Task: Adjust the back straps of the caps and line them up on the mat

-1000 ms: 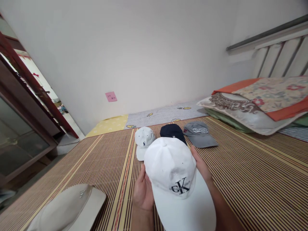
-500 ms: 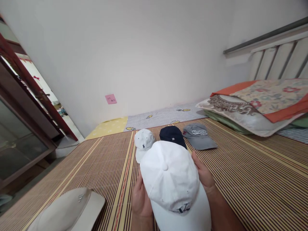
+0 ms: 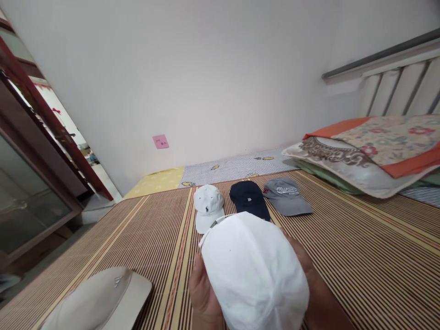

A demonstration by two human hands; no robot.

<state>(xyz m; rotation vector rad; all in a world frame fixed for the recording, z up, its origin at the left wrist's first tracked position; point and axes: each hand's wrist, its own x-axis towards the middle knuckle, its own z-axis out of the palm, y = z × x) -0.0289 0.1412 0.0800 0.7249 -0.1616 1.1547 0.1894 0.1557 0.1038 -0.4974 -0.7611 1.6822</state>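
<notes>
A white baseball cap (image 3: 254, 270) is held up between my two hands, its back strap edge toward the far side and its brim out of sight. My left hand (image 3: 205, 288) grips the cap's left side, thumb up. On the right side, my right hand (image 3: 302, 261) holds it, with most of its fingers hidden behind the crown. Just beyond lie a smaller white cap (image 3: 208, 206) with a dark logo, a navy cap (image 3: 249, 197) partly covered by the held one, and a grey cap (image 3: 288, 196) with white lettering.
At the lower left a beige cap (image 3: 103, 298) lies on the striped bamboo mat (image 3: 165, 215). Folded bedding (image 3: 343, 160) is piled at the right, below a radiator (image 3: 395, 91). A white wall with a pink note (image 3: 160, 141) stands behind, and a doorway is at the left.
The held white cap has tipped toward me: its front logo and brim have gone from view, and its back strap now shows. Both hands stay on it.
</notes>
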